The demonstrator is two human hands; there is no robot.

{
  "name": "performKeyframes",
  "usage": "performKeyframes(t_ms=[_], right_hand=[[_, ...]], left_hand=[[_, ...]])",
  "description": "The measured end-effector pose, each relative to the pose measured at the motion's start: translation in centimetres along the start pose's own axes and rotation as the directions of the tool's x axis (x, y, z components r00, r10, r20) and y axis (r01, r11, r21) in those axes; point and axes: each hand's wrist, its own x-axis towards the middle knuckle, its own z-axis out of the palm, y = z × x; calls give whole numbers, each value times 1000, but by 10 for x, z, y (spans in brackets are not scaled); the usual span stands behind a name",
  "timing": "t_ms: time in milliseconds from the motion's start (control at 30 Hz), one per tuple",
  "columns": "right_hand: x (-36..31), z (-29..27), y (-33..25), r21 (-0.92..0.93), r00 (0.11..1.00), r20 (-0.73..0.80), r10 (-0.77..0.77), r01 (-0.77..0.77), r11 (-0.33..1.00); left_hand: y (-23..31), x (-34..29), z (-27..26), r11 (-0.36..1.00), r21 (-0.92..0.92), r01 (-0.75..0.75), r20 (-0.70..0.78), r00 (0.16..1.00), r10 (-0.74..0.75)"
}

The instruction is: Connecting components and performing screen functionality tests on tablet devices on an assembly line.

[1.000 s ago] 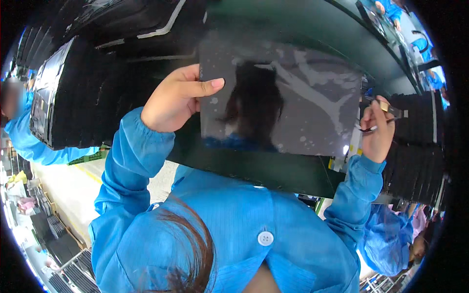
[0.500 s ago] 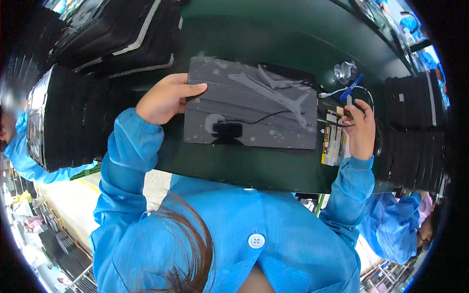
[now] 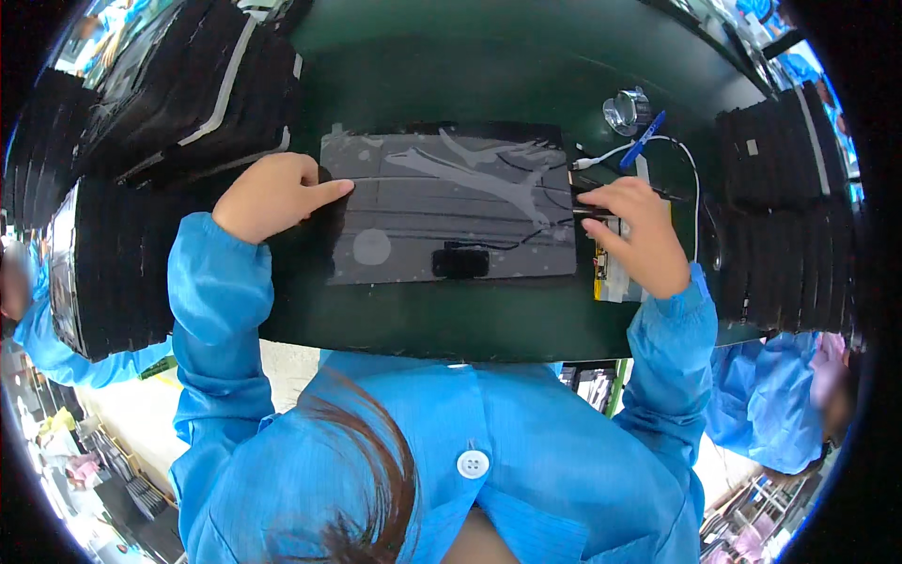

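A flat, dark, glossy screen panel (image 3: 404, 211) lies in front of me, its surface film wrinkled and spotted with bubbles. My left hand (image 3: 268, 199) grips its left edge, thumb on top and the other fingers hidden. At the right edge, my right hand (image 3: 646, 237) pinches the end of a thin black cable (image 3: 589, 212) between thumb and forefinger; whether the end sits in the panel cannot be made out. Partly under that hand is a small yellow-and-silver electronic module (image 3: 611, 282).
Stacks of black panels stand at left (image 3: 122, 254) and right (image 3: 785, 254). Beyond my right hand lie a white cable (image 3: 695, 179), a blue pen-like tool (image 3: 644, 139) and a clear tape roll (image 3: 627, 111) on the dark green table (image 3: 423, 324). Blue-clad people sit on both sides.
The panel has shifted slightly left and now lies flatter. My right hand has moved left to the panel's right edge with the black cable. My left hand has stayed on the left edge.
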Motion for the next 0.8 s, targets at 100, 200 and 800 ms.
performKeyframes(t_ms=[100,200,800], right_hand=[[4,-1,4,27,996,85,-4,2,1000],[8,3,11,128,976,182,120,-145,981],[-28,-28,55,482,831,461,311,-529,699]], left_hand=[[31,-5,4,944,243,-224,-319,901,295],[92,-1,25,655,342,-674,-311,576,756],[132,-6,88,453,362,-815,-19,479,877]])
